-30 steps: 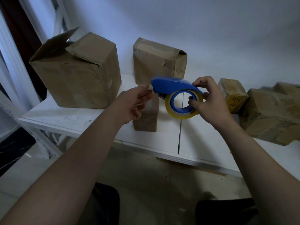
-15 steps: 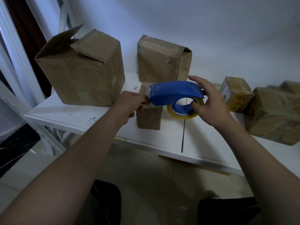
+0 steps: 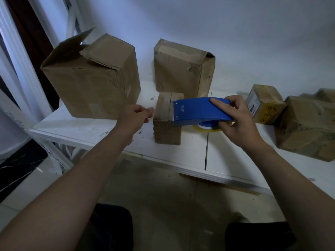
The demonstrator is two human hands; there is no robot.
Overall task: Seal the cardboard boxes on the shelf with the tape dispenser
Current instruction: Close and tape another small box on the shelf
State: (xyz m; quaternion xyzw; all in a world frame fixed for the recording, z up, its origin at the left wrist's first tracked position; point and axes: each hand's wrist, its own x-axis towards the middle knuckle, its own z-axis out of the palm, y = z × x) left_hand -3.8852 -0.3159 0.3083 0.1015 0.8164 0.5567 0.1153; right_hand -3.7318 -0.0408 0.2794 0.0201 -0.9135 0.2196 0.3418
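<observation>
**boxguy:** ok so what's on the shelf [image 3: 87, 130], left to right?

**tapefan:** At the left end there's a big cardboard box [image 3: 90, 82] with one top flap sticking up, the rest folded down. Right of it the left hand [image 3: 134, 117] hovers over the shelf, just beside the left face of the small box [image 3: 167, 132]. Its fingers are curled in with the thumb against the fingertips. Honestly can't tell if it's pinching anything or not.

**boxguy:** and the dispenser?

**tapefan:** The small box stands near the front edge, about mid-shelf, seam on top. The blue tape dispenser [image 3: 195, 111] has its nose on that box's top, and the body runs out to the right. The yellowish tape roll [image 3: 208, 129] peeks out underneath it. The right hand [image 3: 239, 122] is wrapped round the dispenser's back end, forefinger laid along the top, thumb underneath by the roll.

**boxguy:** anything else?

**tapefan:** A medium box [image 3: 183, 69] sits behind the small one, toward the back edge. Further right there's a little box with handwriting on yellow tape [image 3: 264, 104], and touching it a crumpled bigger one [image 3: 308, 131] at the right end.
</observation>
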